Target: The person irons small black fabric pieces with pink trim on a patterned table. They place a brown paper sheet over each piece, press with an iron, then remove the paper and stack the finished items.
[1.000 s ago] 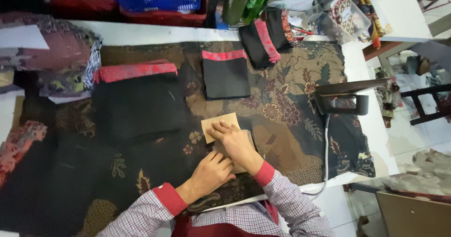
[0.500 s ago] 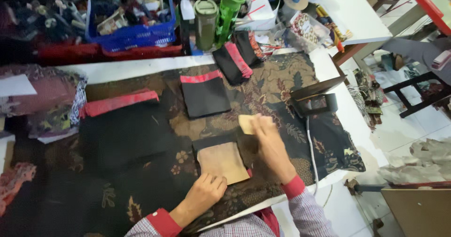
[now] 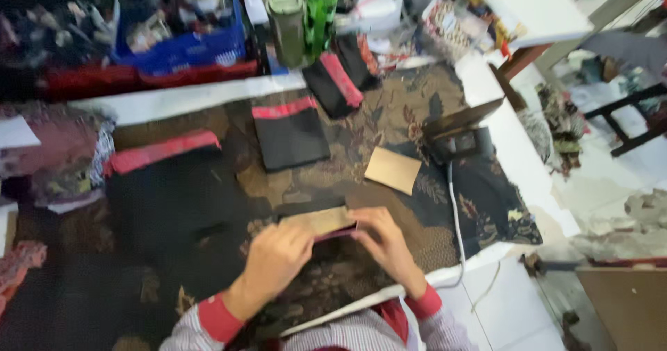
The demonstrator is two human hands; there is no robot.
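My left hand and my right hand both grip a dark fabric piece with a red edge and a tan cardboard piece lying on it, near the table's front edge. The cardboard is tilted up between my fingers. A second tan cardboard piece lies flat on the patterned cloth, beyond my right hand. A black fabric pouch with a red band lies further back. The frame is blurred.
An iron stands at the right with its white cord running toward the table edge. A large black fabric with a red edge lies at left. Blue and red baskets, green bottles and folded pouches line the back.
My right hand set one cardboard piece down to the right and came back. Both hands now hold the other cardboard with the dark fabric. The camera view shifted.
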